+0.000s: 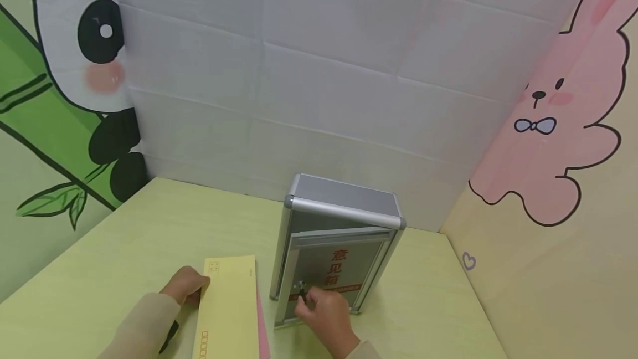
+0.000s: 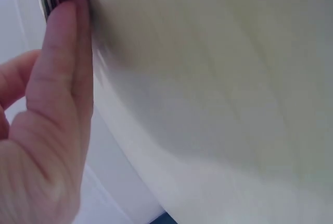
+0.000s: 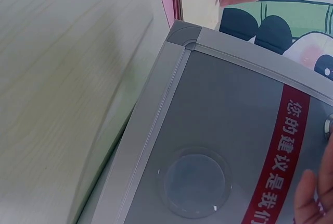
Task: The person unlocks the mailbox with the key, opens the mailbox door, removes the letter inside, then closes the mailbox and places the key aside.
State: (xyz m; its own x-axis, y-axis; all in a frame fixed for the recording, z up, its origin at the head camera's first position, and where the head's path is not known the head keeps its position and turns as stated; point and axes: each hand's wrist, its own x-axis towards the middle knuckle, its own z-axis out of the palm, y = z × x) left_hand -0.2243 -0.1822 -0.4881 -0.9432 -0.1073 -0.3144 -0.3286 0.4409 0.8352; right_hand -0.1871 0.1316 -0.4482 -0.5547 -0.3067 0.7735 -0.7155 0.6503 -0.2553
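Lower centre, the right hand is pinching a key at the stiff-looking door; lower left, the left hand is gripping probably bendable envelopes by their edge.

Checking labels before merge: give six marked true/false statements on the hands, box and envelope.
1. The left hand touches the yellow envelope. True.
2. The right hand is at the lock on the door. True.
3. The door is closed. False: it stands ajar on the box.
4. A red band crosses the door. True.
5. Nothing lies under the yellow envelope. False: pink paper pokes out beneath it.
6. In the head view, the box is left of the yellow envelope. False: right of it.
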